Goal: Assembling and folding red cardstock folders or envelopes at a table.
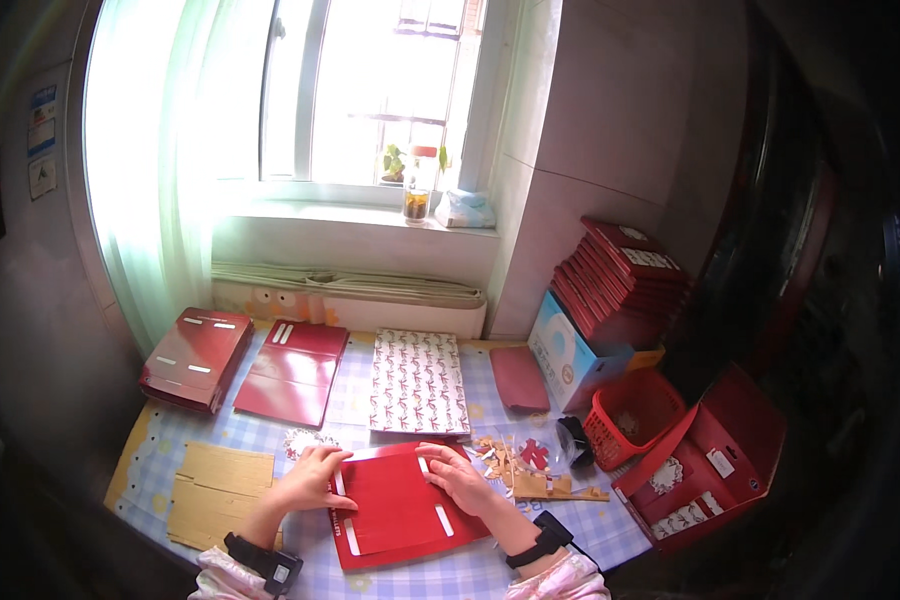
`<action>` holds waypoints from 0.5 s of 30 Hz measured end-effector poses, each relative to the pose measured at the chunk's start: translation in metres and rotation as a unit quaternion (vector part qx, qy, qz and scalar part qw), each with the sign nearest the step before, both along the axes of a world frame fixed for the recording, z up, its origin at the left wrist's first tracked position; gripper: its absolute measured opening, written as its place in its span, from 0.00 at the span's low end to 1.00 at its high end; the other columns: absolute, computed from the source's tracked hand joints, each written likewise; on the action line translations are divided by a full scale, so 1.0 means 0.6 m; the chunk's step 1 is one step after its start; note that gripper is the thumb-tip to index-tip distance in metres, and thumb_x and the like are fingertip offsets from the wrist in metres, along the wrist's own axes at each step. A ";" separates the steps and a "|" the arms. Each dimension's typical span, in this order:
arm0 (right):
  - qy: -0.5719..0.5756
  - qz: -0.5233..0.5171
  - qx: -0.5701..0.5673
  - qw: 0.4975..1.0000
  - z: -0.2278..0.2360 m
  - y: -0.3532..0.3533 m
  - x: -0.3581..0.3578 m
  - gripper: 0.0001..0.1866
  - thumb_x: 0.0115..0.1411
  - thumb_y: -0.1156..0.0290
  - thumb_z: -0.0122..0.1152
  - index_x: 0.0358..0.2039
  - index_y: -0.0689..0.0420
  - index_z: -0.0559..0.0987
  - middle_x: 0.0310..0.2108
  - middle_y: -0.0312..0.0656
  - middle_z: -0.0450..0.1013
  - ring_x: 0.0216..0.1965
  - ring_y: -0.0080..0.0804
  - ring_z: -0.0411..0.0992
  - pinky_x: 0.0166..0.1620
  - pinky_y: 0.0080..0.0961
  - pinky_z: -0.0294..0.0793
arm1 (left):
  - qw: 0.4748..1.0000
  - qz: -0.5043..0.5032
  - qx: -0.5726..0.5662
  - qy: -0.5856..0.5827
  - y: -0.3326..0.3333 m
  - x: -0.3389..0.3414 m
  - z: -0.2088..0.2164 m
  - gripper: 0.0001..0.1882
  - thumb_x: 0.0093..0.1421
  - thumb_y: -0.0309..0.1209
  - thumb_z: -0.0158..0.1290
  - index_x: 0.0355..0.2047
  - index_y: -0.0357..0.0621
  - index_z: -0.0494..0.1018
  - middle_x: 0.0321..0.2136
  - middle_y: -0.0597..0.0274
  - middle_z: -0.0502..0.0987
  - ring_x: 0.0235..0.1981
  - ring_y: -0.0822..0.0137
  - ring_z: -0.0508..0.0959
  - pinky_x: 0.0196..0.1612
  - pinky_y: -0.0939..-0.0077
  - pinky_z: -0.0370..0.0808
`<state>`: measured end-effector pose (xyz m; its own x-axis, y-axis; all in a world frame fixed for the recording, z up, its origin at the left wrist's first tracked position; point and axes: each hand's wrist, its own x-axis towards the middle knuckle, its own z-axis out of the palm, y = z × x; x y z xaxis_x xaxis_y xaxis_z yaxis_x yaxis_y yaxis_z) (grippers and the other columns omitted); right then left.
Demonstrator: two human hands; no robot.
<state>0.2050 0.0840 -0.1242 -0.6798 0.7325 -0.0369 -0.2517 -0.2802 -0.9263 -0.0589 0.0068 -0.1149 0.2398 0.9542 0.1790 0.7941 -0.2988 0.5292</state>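
A flat red card panel [400, 500] lies on the table in front of me, with white strips near its corners. My left hand [308, 483] rests at its left edge, thumb and fingers spread apart against the card. On the upper right part lies my right hand [457, 474], fingers stretched out over the surface near a white strip. Neither hand closes round anything. Just beyond the panel is a white sheet of repeated red shapes [417, 380]. A small white lacy cutout [308, 441] sits by my left fingers.
Red card stacks [198, 358] and folded red card [295, 372] lie at far left; tan strips [220, 490] lie nearer. On the right are scraps [510, 465], a red basket [635, 415], an opened red box [710, 460] and a blue-white box [573, 352] under stacked red folders [620, 285].
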 end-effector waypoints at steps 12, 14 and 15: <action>-0.301 0.057 0.293 0.906 0.052 -0.053 -0.005 0.42 0.47 0.78 0.60 0.59 0.54 0.47 0.43 0.48 0.64 0.29 0.25 0.69 0.31 0.22 0.72 | 0.998 -0.039 0.023 0.043 -0.015 0.018 0.003 0.40 0.40 0.44 0.62 0.53 0.48 0.59 0.41 0.54 0.67 0.45 0.53 0.65 0.50 0.62 0.60; -0.314 0.023 0.457 0.831 0.025 -0.055 -0.009 0.42 0.45 0.77 0.62 0.58 0.54 0.51 0.37 0.48 0.64 0.31 0.36 0.69 0.35 0.27 0.71 | 0.996 -0.037 0.040 0.070 -0.021 0.029 0.008 0.37 0.40 0.43 0.62 0.51 0.48 0.61 0.40 0.55 0.67 0.44 0.54 0.65 0.49 0.62 0.61; -0.314 0.024 0.455 0.833 0.018 -0.055 -0.009 0.42 0.45 0.77 0.62 0.58 0.54 0.51 0.37 0.48 0.64 0.31 0.36 0.69 0.35 0.27 0.71 | 0.993 -0.035 0.058 0.095 -0.023 0.032 0.011 0.35 0.40 0.42 0.61 0.49 0.47 0.63 0.38 0.56 0.67 0.43 0.54 0.66 0.48 0.62 0.61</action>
